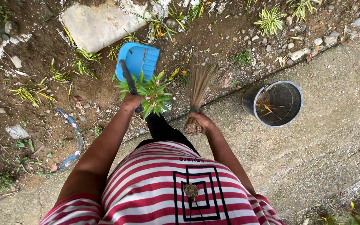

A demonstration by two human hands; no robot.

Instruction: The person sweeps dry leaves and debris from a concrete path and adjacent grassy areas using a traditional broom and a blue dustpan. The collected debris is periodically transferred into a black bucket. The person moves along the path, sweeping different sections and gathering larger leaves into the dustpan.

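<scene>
gripping blue dustpan (138, 59) handle, left hand (131, 102) grip closed | right hand (201, 121) grip clasps broom (198, 89), bristles ahead

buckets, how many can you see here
1: a grey metal bucket stands on the concrete to the right of the broom, with dry leaves inside. Others may lie outside the view.

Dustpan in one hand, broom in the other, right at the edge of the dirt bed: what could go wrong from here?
1. The broom in the right hand sweeps right beside the small green plant; a wide stroke could snap its leaves.
2. The blue dustpan, held by the left hand, sits on loose soil and pebbles, so dirt may come up with the litter.
3. The metal bucket stands apart, so litter could spill on the carry.
</scene>
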